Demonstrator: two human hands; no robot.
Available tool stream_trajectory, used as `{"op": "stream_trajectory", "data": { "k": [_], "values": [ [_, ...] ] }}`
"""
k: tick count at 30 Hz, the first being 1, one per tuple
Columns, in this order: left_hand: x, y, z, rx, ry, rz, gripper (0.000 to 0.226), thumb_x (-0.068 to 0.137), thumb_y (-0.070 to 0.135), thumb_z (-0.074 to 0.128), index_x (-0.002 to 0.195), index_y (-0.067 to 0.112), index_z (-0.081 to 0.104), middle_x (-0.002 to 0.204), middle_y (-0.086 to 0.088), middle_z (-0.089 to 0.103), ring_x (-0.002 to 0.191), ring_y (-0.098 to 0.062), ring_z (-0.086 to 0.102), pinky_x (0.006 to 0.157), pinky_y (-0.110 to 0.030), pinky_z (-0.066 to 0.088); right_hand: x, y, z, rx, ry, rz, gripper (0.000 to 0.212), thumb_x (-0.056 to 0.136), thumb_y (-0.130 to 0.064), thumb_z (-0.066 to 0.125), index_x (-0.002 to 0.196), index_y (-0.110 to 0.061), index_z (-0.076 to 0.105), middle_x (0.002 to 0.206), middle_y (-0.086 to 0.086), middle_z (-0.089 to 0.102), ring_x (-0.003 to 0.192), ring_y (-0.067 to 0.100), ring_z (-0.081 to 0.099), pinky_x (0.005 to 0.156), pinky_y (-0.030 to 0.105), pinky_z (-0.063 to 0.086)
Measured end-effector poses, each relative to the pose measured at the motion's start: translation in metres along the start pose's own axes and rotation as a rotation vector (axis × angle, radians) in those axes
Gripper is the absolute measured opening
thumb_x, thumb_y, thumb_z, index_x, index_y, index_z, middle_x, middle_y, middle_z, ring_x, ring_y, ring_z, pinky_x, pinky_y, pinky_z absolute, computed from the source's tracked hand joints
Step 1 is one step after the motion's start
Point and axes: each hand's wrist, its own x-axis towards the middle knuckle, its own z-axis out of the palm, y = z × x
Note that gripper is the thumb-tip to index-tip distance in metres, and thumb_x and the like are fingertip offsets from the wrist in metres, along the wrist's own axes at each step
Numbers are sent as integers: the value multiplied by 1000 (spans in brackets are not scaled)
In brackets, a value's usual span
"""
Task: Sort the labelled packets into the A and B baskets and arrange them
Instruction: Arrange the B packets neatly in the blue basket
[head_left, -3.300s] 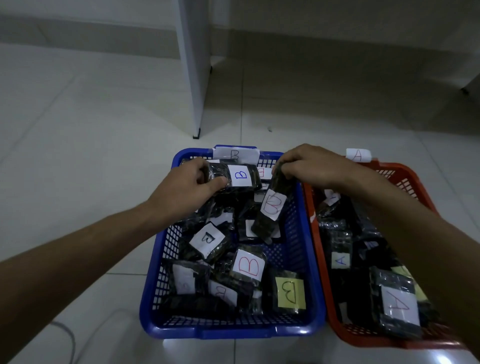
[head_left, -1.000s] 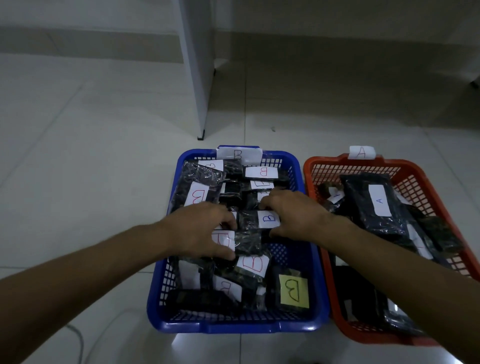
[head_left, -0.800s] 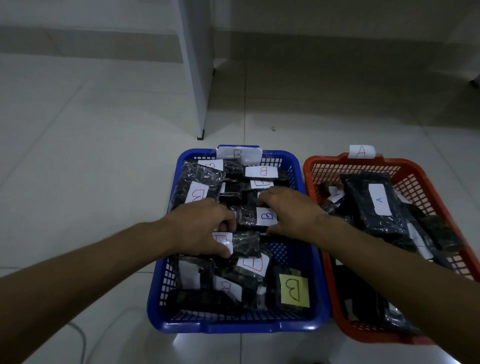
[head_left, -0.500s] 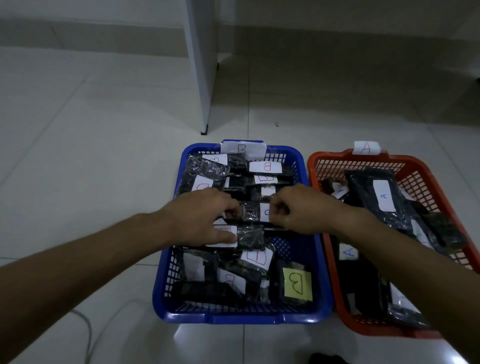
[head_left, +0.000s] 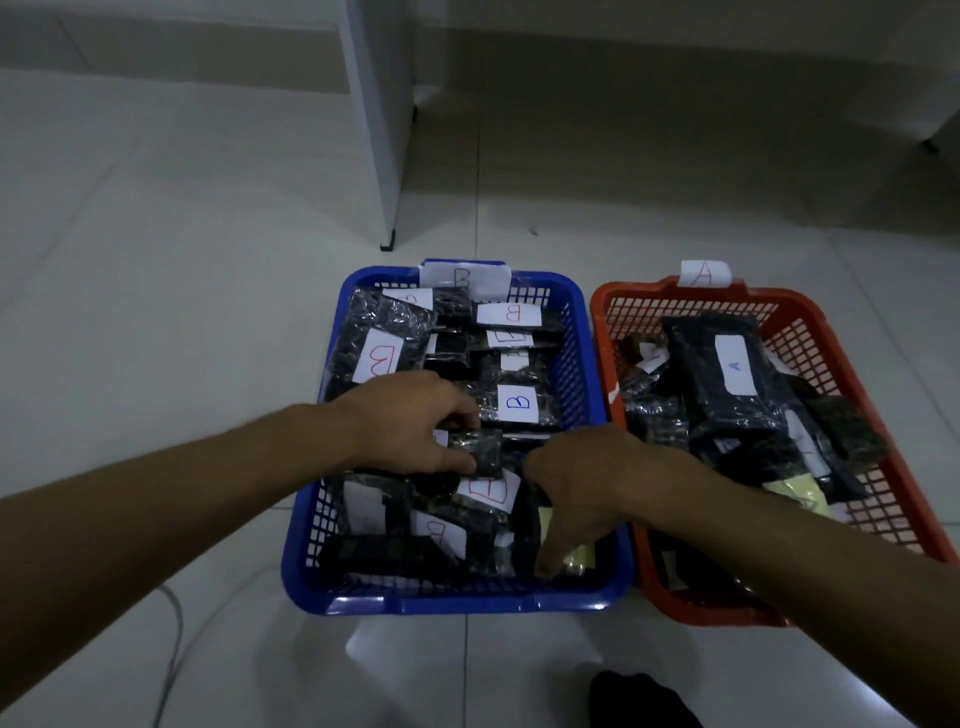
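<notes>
Your two hands work inside the blue basket (head_left: 587, 358), the one tagged B, on the tiled floor.

The red basket (head_left: 862, 358), tagged A, sits just right of the blue basket, touching it, and holds dark packets, the largest (head_left: 722, 374) bearing a blue A label. The blue basket is filled with B-labelled packets. Over its middle your left hand (head_left: 410, 421) pinches a small dark packet (head_left: 475, 453) between thumb and curled fingers. Your right hand (head_left: 582, 483) reaches down into the basket's near right corner, thumb on a yellow-labelled packet (head_left: 571, 556); you cannot tell whether its fingers grip it.
</notes>
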Motion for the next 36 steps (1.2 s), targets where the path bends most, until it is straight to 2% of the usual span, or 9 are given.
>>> {"op": "stream_trajectory", "data": {
  "k": [3,6,9,12,15,19,25,31,36],
  "values": [
    [-1,-1,3,42,-17,2,46,82,58,65,118,30,60,109,8,64,102,-11,49,88,-34,47,-4,8,-3,44,95,16,56,72,-69,70,100,-24,52,91,-7,52,75,11,49,64,30,41],
    [-1,6,3,144,-13,39,67,77,71,60,129,29,53,118,9,60,102,-10,42,90,-34,44,-5,20,-11,98,152,26,64,71,-70,70,113,-23,54,91,-7,52,85,14,55,69,32,48],
    [3,17,5,175,-15,57,80,74,73,60,139,30,44,128,10,56,108,-10,39,94,-32,35,2,25,-6,24,258,25,69,69,-69,72,119,-24,53,98,-7,53,91,14,50,73,32,44],
    [7,24,11,193,-27,14,76,75,73,60,136,31,45,127,7,56,113,-13,39,93,-34,28,14,24,6,-58,364,20,68,70,-68,71,119,-24,54,111,-2,56,104,19,49,80,35,38],
    [7,25,10,204,-47,-23,63,79,64,64,130,30,49,121,3,56,116,-14,38,96,-35,27,19,26,13,-24,451,13,65,72,-67,68,118,-23,53,107,-2,59,103,20,52,80,35,32],
    [1,23,11,153,-174,-50,62,79,58,68,134,36,49,130,1,47,128,-17,32,107,-37,22,22,29,14,0,580,36,64,72,-66,70,117,-24,54,109,-4,61,102,19,54,88,38,41],
    [1,19,5,71,-234,-34,61,76,56,72,130,39,52,128,7,50,124,-13,30,106,-38,21,29,28,15,-73,570,-23,62,77,-63,68,121,-22,55,118,-3,60,110,19,56,98,40,39],
    [7,15,5,44,-289,-126,74,69,79,59,133,44,47,135,5,46,131,-16,31,113,-43,22,31,28,14,33,575,-84,58,73,-56,77,113,-19,56,110,-2,61,100,19,60,84,39,55],
    [2,13,10,91,-267,-122,68,75,74,59,131,36,52,126,5,48,127,-14,32,108,-38,21,33,27,21,49,572,-103,53,75,-49,77,111,-17,56,104,-1,59,96,19,58,81,38,55]
  ]
}}
